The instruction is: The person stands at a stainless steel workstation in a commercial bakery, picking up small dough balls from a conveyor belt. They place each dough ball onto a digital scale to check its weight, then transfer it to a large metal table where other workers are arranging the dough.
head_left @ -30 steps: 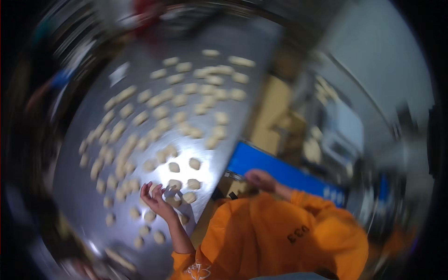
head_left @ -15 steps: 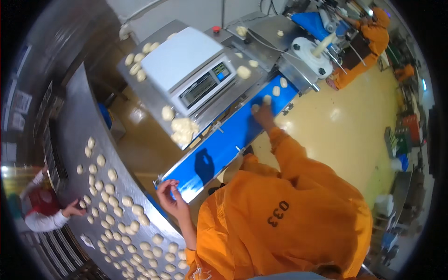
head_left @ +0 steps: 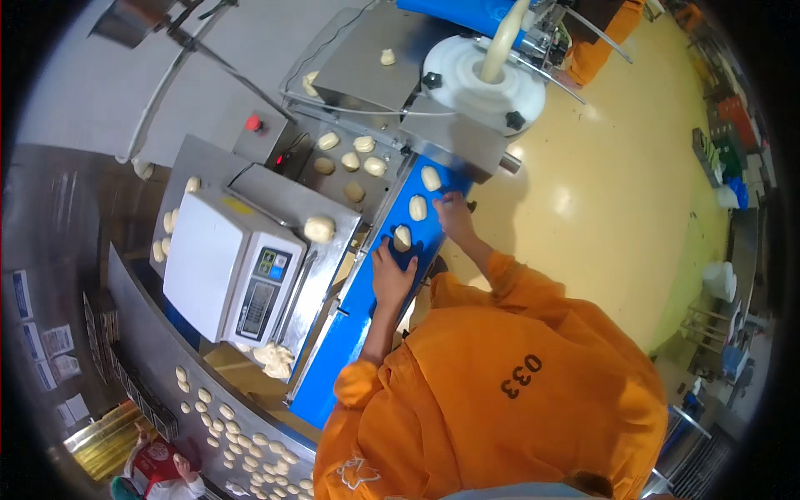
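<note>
The left hand point(head_left: 392, 277) has its thumb and index finger spread in a fork, with the nearest dough piece point(head_left: 402, 239) just at their opening; contact is hard to tell. The right hand point(head_left: 456, 221) reaches its fingertips close to the middle dough piece point(head_left: 417, 207), at its 10 o'clock; whether they are parted or pinching cannot be told. The farthest dough piece point(head_left: 430, 177) lies toward 1 o'clock, making a row of 3 on the blue belt point(head_left: 325, 375).

The left forearm enters from 7 o'clock, fingers pointing to 12; the right comes in between 4 and 5, fingers pointing to 10.

A metal housing point(head_left: 454, 146) stands across the belt's 1 o'clock end, beside a white round hopper point(head_left: 442, 67) with a dough rope point(head_left: 506, 40) running into it. At the left hand's 11 o'clock, 5 dough pieces rest on a metal surface point(head_left: 342, 173). A white scale point(head_left: 208, 267) sits at 9, and a dough lump point(head_left: 273, 358) at 8.
</note>
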`<state>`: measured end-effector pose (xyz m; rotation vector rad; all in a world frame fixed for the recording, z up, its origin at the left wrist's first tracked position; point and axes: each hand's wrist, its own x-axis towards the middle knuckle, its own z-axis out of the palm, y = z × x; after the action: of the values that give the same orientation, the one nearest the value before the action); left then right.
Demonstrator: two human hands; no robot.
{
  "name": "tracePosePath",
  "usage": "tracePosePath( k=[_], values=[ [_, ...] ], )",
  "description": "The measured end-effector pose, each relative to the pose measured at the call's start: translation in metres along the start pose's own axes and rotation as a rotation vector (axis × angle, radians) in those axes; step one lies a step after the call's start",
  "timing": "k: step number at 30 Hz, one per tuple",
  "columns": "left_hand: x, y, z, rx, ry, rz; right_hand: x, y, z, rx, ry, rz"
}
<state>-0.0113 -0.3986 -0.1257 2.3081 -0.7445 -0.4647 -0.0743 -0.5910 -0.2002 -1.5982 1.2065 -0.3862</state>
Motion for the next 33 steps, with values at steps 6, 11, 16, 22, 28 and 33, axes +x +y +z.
tracePosePath(
  k=[6, 11, 16, 22, 28, 33],
  values=[
    [0.044, -0.009, 0.041, 0.418, -0.081, 0.095, 0.021, -0.039, 0.015, -0.372, 0.176, -0.159],
    [0.042, -0.064, 0.028, -0.265, -0.093, -0.267, 0.008, -0.070, 0.017, 0.236, 0.139, 0.127],
    [0.053, -0.070, 0.043, -0.457, -0.003, -0.473, -0.080, -0.247, 0.044, 0.577, -0.237, -0.695],
    [0.068, 0.004, 0.037, 0.249, -0.064, -0.217, -0.110, -0.333, 0.059, 0.241, -0.707, -1.044],
    [0.063, -0.001, 0.035, 0.410, 0.016, 0.021, -0.088, -0.165, 0.039, 0.194, -0.554, -0.520],
    [0.071, 0.005, 0.029, 0.374, -0.192, -0.127, -0.022, -0.017, 0.019, 0.319, 0.077, 0.307]
  ],
)
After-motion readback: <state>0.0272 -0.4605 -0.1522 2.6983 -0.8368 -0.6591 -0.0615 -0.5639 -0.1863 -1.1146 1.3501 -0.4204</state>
